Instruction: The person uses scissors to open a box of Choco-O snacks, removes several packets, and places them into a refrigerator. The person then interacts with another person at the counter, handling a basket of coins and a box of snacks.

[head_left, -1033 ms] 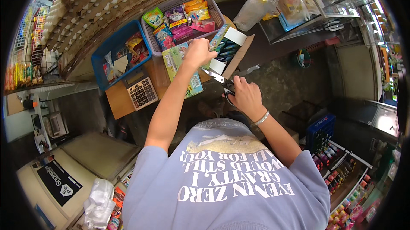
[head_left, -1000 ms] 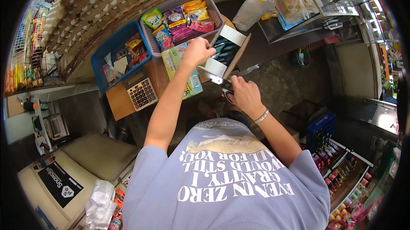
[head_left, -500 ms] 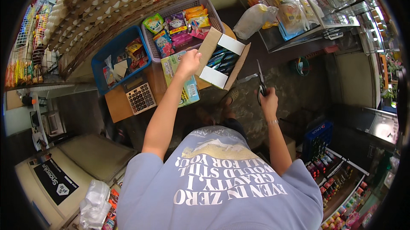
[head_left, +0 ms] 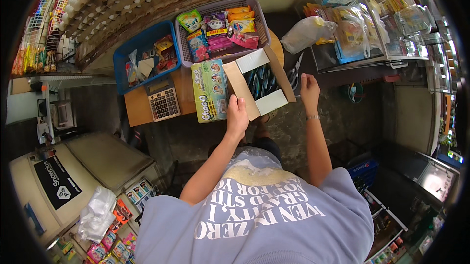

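Note:
My left hand (head_left: 237, 119) grips the near left flap of an open cardboard box (head_left: 272, 102), thumb on the flap's inner face. Dark, shiny packets (head_left: 262, 82) fill the box, whose flaps are spread outward. A pair of scissors (head_left: 294, 71) lies on the dark surface just right of the box. Close beside the scissors, my right hand (head_left: 310, 92) has its fingers drawn together, and nothing shows in them. Left of the open box is a green and yellow printed carton (head_left: 208, 90), partly covered by the flap.
A calculator (head_left: 164, 104) lies on the wooden table (head_left: 138, 112). Behind it stand a blue basket (head_left: 119, 58) and a grey basket (head_left: 267, 24) of colourful packets. A plastic jug (head_left: 306, 34) stands near a glass display case (head_left: 350, 60). Egg trays (head_left: 122, 4) are stacked far left.
The scissors have left my right hand and now lie beside the box. My left hand has moved down along the flap, and the box has shifted nearer the right hand.

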A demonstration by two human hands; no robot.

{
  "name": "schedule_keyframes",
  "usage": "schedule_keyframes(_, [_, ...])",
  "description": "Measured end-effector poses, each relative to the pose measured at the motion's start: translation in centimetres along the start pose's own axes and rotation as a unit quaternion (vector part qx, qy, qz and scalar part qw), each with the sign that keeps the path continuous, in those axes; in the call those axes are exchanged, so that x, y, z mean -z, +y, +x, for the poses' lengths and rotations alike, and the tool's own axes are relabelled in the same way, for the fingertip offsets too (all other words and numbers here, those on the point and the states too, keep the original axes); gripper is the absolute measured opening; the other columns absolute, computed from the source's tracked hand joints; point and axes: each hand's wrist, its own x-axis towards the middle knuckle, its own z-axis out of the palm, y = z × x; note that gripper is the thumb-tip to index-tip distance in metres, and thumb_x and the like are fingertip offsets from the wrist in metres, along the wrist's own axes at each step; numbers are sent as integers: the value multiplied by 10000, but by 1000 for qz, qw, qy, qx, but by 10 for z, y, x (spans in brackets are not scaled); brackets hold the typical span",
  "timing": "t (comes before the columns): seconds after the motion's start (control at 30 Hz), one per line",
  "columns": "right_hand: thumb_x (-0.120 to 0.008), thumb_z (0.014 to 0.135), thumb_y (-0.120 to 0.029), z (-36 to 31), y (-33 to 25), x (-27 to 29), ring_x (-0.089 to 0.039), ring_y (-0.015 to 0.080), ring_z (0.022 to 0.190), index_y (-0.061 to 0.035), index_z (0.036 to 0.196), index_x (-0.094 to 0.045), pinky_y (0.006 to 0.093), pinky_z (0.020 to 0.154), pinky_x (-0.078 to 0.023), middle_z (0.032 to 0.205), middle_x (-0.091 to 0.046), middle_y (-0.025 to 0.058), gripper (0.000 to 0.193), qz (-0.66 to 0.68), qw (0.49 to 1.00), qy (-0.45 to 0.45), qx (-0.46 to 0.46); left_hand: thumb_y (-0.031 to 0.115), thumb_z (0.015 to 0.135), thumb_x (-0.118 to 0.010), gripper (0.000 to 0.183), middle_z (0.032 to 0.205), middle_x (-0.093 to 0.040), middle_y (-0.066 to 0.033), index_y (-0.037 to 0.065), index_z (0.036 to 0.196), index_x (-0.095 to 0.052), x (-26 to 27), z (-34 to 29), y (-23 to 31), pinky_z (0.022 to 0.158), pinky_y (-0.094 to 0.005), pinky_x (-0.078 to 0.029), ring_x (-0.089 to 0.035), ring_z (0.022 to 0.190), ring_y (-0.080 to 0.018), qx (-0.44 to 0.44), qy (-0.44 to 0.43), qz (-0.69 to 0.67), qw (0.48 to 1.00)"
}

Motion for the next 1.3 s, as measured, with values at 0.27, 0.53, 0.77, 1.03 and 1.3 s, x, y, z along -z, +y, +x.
schedule_keyframes(0.27, [-658,1016,-289,-30,-112,21,-705,214,763,-32,1149,-665,389,661,-509,810,-702,125,290,-85,983,-116,115,164,1113,-441,207,918,-548,-76,10,982,-483,-22,4,-32,797,-342,-453,-499,834,-166,31,21,-86,996])
schedule_keyframes(0.53, [-633,1035,-293,-5,-55,-11,-664,128,827,-9,1134,-721,274,761,-526,956,-716,18,313,441,831,-176,-292,345,1141,-383,449,1195,-621,-189,-32,1352,-505,-47,5,-69,988,-384,-446,-590,1111,-314,-71,138,37,987])
schedule_keyframes(0.77, [-537,1036,-344,-3,-46,-32,-677,268,886,65,1128,-695,346,842,-486,926,-711,180,448,174,930,-233,-227,318,1150,-362,432,1310,-598,-91,59,1471,-490,-64,12,-73,1047,-343,-417,-553,1176,-211,172,56,-278,943])
schedule_keyframes(1.03, [-773,858,-225,-66,-122,56,-589,323,1114,-52,1189,-635,472,957,-441,1130,-624,127,398,-117,926,-100,345,269,1074,-515,488,1512,-473,-219,-15,1467,-460,12,-79,35,1188,-440,-309,-431,1415,-358,-239,43,87,966])
schedule_keyframes(1.3, [-785,813,-246,-67,-138,45,-530,268,1239,-95,1310,-597,438,1112,-401,1273,-596,79,552,-307,786,-269,464,213,815,-834,733,1416,-513,-198,-4,1427,-494,6,108,88,1027,-496,-504,-568,1245,-416,-283,-120,485,819])
